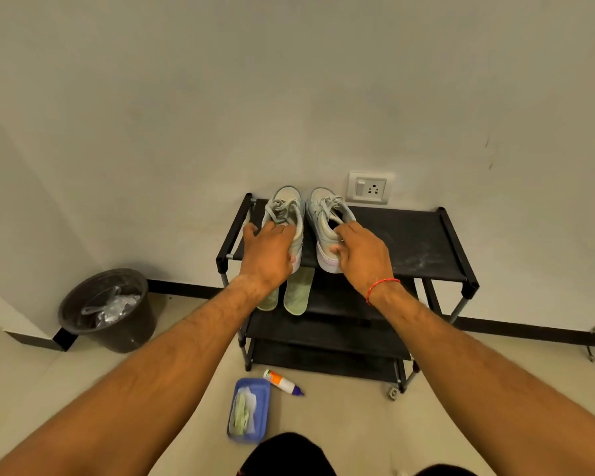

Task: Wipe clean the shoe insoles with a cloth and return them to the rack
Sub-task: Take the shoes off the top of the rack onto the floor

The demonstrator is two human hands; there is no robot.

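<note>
Left hand (267, 255) grips the left shoe (284, 207) at its heel. The insoles (298, 293) lie one rack (409, 235) shelf below, lengthwise toward the person, nearer that hand. Right hand (361, 259) pinches the right shoe (327, 214) at its collar.

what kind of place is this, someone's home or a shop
Most likely a corner of a home, perhaps an entryway: a black shoe rack holding sneakers stands against a plain wall with a switch-and-socket plate, and a dark waste bin sits beside it.
</note>
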